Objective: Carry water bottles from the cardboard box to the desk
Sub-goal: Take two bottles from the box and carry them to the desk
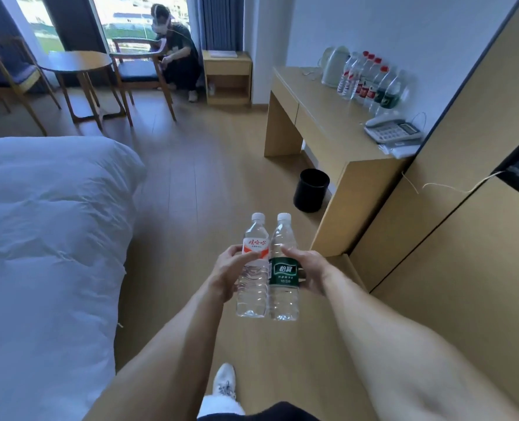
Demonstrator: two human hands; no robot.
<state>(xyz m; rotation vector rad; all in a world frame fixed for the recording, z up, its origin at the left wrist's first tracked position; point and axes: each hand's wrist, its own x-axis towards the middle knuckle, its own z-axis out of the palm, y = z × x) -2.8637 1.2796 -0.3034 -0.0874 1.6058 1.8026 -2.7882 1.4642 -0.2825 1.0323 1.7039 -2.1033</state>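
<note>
Between bed [48, 226] and surface [328, 123], gripping two upright bottles: left fingers [237, 258] clasping red-labelled bottle [253, 268], right fingers [291, 253] green-labelled bottle [283, 271]; possibly slipping, touching sides knocking.

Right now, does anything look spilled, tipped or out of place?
Nothing stands out. The left hand grips the red-label bottle, the right hand the green-label bottle, both capped and upright. The bottles on the desk stand upright too.
</note>
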